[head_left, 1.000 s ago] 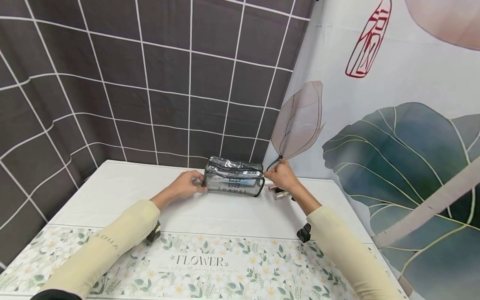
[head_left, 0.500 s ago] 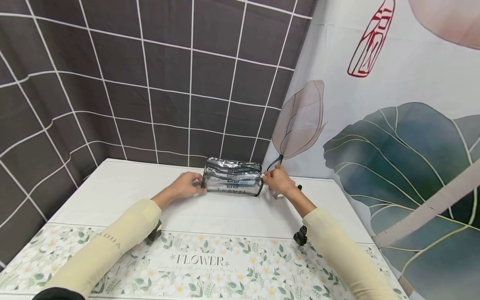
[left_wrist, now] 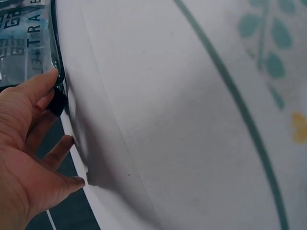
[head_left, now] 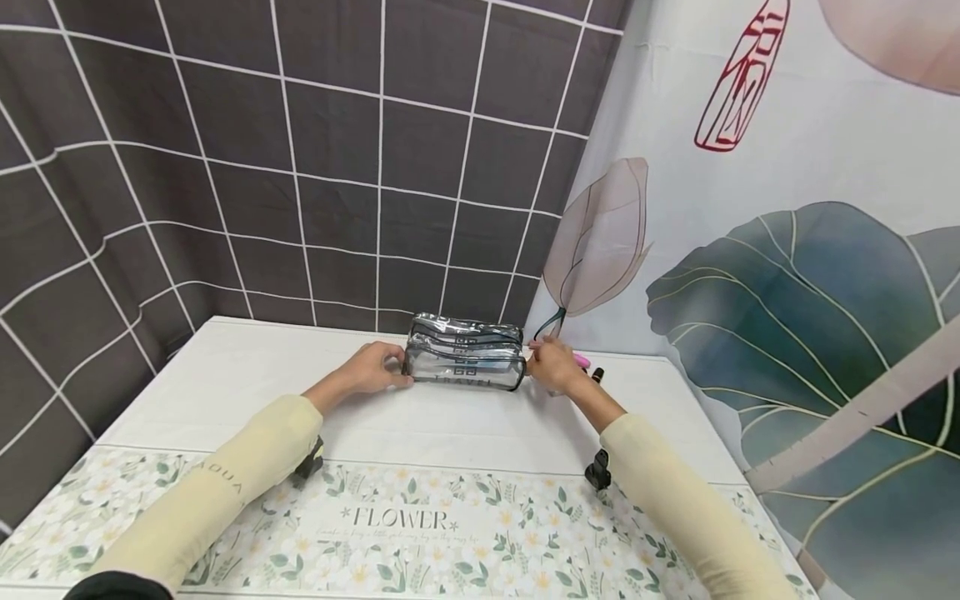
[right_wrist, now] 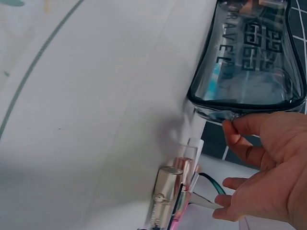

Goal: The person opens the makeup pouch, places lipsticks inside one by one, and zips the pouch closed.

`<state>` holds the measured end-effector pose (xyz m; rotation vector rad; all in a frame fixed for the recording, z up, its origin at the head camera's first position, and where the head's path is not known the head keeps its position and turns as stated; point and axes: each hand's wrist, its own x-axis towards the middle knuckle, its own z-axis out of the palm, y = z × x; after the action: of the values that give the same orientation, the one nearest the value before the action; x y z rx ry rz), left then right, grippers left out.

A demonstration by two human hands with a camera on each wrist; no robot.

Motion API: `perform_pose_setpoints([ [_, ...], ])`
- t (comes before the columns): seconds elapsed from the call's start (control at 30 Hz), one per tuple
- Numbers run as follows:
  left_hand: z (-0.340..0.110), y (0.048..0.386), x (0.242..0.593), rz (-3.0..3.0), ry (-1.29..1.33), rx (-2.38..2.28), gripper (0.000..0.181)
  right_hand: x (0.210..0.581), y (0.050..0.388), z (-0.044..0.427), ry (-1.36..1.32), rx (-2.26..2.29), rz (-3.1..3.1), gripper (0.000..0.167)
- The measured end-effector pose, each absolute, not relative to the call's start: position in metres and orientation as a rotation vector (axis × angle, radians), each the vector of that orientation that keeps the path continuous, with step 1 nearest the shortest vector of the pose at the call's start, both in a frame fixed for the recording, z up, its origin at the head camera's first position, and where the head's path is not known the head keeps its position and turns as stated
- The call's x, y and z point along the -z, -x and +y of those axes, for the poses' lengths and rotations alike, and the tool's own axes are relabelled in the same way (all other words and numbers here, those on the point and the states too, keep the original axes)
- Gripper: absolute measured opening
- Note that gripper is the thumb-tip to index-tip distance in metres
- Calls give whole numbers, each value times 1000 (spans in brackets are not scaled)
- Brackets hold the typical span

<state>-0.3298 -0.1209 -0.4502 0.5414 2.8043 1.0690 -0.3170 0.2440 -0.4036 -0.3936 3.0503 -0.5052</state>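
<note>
Pinched with left hand (head_left: 369, 368), otherwise loosely spread: clear bag (head_left: 465, 373), left end, on white tabletop (head_left: 450, 425), bluish item (right_wrist: 214, 81) apparently stowed. Pinched right end with right hand (head_left: 553, 367), otherwise slack. Noted outside, farther right, not yet stowed: cosmetic tubes (right_wrist: 166, 188).

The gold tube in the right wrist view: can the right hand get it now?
Probably yes, if the right hand first releases the clear bag: the gold tube lies close by, beside a pinkish tube, its bag-side end looking uncovered.
</note>
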Motion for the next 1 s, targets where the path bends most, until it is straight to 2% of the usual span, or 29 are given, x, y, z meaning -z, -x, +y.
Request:
perform_pose_setpoints([
  [0.13,-120,334,451,2802,-560,-1054,22,403,316,245,402,472,3068,34],
  [0.27,-125,335,447,2774,-590,-1029,37,403,315,250,439,441,3077,29],
  [0.37,-136,333,432,2725,-642,-1022,50,398,312,256,442,471,3092,25],
  [0.5,-151,331,400,2662,-672,-1070,57,386,307,268,380,552,3124,21],
  [0.77,-137,337,367,2794,-671,-1316,48,371,304,299,320,407,3157,25],
  [1.0,-108,344,371,2853,-844,-1045,47,381,304,330,295,229,3143,34],
])
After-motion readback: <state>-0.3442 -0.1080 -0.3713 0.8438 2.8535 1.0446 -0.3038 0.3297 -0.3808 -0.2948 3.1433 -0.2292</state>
